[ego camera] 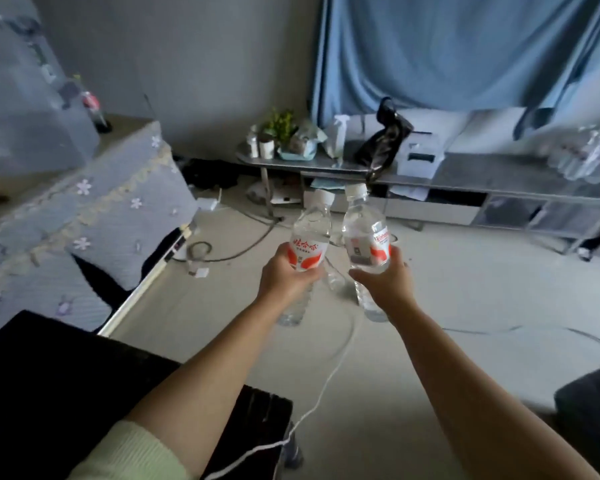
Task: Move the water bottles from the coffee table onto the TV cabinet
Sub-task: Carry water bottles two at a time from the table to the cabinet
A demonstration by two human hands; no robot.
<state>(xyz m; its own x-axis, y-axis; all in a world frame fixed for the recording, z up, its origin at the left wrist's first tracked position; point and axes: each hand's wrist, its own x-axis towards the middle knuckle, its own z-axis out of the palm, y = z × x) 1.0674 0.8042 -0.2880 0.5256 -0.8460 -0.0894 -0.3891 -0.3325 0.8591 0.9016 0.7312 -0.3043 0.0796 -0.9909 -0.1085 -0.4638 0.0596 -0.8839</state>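
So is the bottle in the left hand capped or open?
Capped: the left-hand bottle has its white cap on the neck.

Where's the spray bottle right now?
In the head view, the spray bottle stands on the TV cabinet, left of centre, between the potted plant and the black bag.

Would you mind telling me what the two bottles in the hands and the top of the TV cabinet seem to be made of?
Both the left bottle and the right bottle look like thin clear plastic: the floor shows through them, the lower bodies are ribbed, the caps are white, and each carries a glossy red-and-white label. The TV cabinet top looks like a smooth, glossy grey surface, possibly glass or stone; the blur leaves that open.
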